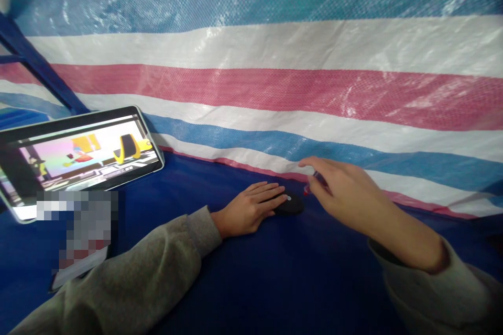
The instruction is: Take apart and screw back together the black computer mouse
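Grey sleeves (157, 272) extend: left hand (248, 209) open, flat on black object (293, 208); raised right hand (348, 191) pinching white item (308, 170).

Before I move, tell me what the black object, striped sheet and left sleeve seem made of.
Black object: perhaps plastic or rubber, dull, as it shows little shine; the left hand partly covers it.
Striped sheet: likely woven plastic, glossy, given its fine grid and bright glints.
Left sleeve: soft, matte fabric, probably knit, judging by its folds.

Striped sheet (275, 86) blocks far side; near blue surface (283, 282) free.
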`<state>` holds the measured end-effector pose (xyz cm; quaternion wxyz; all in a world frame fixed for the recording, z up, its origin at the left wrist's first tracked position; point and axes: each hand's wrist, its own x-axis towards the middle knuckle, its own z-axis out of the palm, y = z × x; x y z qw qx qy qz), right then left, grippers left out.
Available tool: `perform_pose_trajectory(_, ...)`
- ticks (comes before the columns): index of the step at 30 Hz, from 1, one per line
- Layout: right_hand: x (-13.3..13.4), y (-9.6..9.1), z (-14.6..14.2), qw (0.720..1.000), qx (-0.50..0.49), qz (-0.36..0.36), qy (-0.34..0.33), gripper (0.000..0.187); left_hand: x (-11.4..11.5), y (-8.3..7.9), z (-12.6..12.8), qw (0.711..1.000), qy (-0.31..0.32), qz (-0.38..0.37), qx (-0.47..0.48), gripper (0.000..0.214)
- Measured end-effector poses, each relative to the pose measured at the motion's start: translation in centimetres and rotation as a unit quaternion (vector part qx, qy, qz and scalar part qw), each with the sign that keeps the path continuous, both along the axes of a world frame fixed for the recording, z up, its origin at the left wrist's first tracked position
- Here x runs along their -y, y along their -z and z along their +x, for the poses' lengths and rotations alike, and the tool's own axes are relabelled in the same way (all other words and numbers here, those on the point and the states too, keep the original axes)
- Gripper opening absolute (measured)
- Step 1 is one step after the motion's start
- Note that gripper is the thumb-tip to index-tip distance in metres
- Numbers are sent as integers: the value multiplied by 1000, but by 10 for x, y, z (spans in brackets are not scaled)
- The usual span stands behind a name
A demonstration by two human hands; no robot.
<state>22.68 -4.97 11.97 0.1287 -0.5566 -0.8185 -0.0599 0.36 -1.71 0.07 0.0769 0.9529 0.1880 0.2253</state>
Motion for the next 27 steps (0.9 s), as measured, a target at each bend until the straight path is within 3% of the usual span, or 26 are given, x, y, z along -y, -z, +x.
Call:
perform_pose_trajectory(10,1,-1,-1,1000,1,-15,21,34,0,1,0,1000,-2,1,-4,46)
perform_pose_trajectory(15,1,-1,0,1000,-4,11,-20,32,0,0,0,1000,1,4,2,48)
perform_pose_trajectory(19,1,0,1,1000,11,3,9,35,0,1,0,1000,-1,1,0,49)
perform_pose_trajectory(23,1,1,1,1000,-6,11,-14,34,0,1,0,1000,-1,-3,1,47)
perform_pose_trajectory(27,0,0,0,1000,18,-11,22,34,0,0,1,1000,1,-6,4,46)
